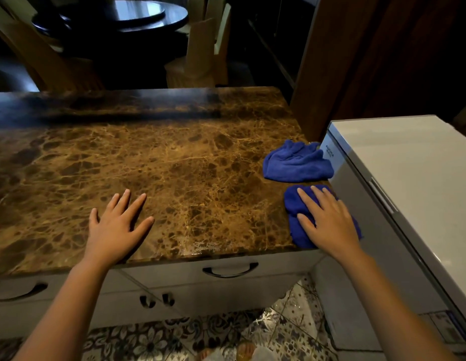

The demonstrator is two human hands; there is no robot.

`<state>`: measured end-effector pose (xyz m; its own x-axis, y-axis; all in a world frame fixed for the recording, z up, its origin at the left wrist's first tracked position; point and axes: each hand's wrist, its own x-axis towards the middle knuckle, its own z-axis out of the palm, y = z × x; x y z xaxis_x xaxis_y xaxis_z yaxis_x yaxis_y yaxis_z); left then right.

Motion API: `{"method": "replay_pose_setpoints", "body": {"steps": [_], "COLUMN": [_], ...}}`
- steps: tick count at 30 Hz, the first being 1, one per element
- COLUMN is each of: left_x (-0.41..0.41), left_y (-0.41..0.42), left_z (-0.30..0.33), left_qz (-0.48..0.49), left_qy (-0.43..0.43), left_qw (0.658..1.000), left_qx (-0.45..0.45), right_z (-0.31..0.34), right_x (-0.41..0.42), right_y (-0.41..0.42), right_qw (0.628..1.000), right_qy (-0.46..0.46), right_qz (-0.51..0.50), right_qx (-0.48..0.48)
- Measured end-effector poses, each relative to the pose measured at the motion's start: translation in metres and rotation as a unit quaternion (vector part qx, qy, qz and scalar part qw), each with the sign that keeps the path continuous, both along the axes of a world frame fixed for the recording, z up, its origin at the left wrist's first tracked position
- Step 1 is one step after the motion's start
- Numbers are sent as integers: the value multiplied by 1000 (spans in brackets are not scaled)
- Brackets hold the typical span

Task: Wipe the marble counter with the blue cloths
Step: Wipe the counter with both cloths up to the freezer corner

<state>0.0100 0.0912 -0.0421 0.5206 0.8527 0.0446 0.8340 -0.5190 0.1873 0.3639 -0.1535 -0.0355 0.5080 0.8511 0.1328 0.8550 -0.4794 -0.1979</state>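
The brown marble counter (174, 157) fills the middle of the head view. Two blue cloths lie at its right end. The far blue cloth (297, 162) sits crumpled and untouched against the white appliance. The near blue cloth (295, 225) lies at the front right corner, and my right hand (328, 220) rests flat on top of it, fingers spread and pressing down. My left hand (117, 225) lies flat on the bare marble near the front edge, fingers apart, holding nothing.
A white chest appliance (409, 178) stands tight against the counter's right side. White drawers with dark handles (230, 270) run below the front edge. Beyond the counter are a dark round table (138, 14) and wooden chairs (203, 56). Patterned floor tiles show below.
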Motion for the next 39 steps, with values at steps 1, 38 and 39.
{"method": "replay_pose_setpoints", "body": {"steps": [1,38,39], "left_x": [0,357,356], "left_y": [0,-26,-25], "left_z": [0,22,18], "left_qz": [1,-397,-398], "left_qy": [2,39,29], "left_qw": [1000,915,916], "left_qx": [0,-64,-52], "right_z": [-1,-1,-2], "right_x": [2,2,2], "right_y": [2,4,4], "right_qw": [1000,1000,1000], "right_qy": [-9,-6,-4], "right_qz": [-1,-9,-9], "right_qx": [-21,-8,-8]}}
